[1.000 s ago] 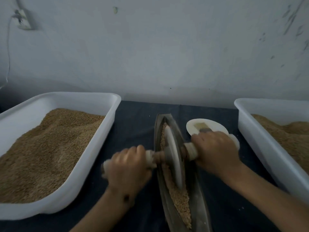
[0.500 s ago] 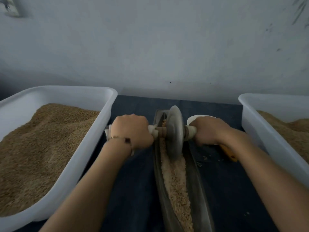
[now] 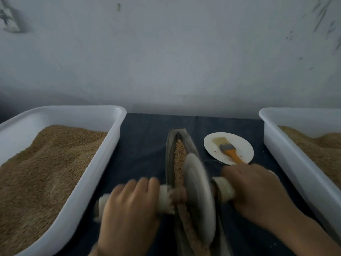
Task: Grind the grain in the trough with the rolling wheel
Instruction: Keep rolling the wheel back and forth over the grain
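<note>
Grain (image 3: 178, 159) lies in a narrow band along the bottom of the trough (image 3: 170, 145), which serves as my landmark; the trough runs away from me on the dark cloth (image 3: 145, 145). Wheel (image 3: 199, 198) stands on edge inside the trough at its near-middle stretch, blurred with motion. I judge it heavy and stiff, metal or stone by its grey look, so it should crush by its own weight and needs steering more than pressing. Its rim looks thin, so it may tip sideways if the two ends are loaded unevenly. The place to hold is the padded handle (image 3: 166, 199) on either side of the wheel; the pale wrapping should keep the grip from slipping. My left hand (image 3: 129, 206) curls over the handle left of the trough, fingers wrapped round it. My right hand (image 3: 252, 189) grips the handle right of the trough, likewise closed round it. Grain is loose and light and may ride up the trough walls. Right of the trough's far end sits a plate (image 3: 243, 145) with a brush (image 3: 227, 149) on it. Tubs of grain stand further out: left tub (image 3: 103, 156), right tub (image 3: 287, 156).
</note>
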